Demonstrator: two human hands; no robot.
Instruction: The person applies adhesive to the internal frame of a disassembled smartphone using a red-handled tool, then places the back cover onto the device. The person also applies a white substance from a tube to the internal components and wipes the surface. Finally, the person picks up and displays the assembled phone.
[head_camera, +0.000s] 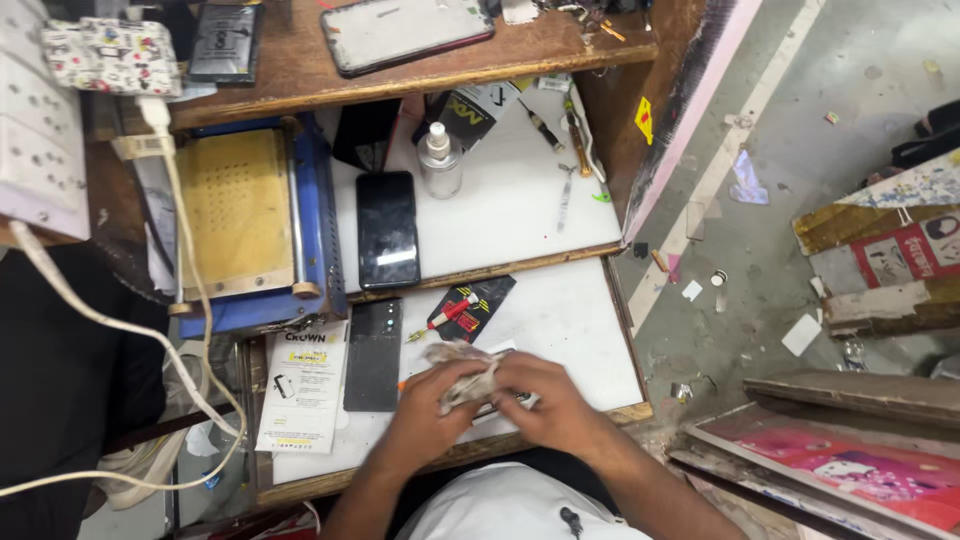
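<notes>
Crumpled cloth (462, 372) gripped in my left hand (428, 408), right hand (545, 398) pinching its edge; white package (302, 385) left, clear bottle (439, 160) behind.

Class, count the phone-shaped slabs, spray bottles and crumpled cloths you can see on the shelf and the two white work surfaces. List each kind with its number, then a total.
Phones or phone panels: 4 (two on the shelf, one by the bottle, one dark back)
Spray bottles: 1
Cloths: 1, held by both hands
Total: 6
</notes>
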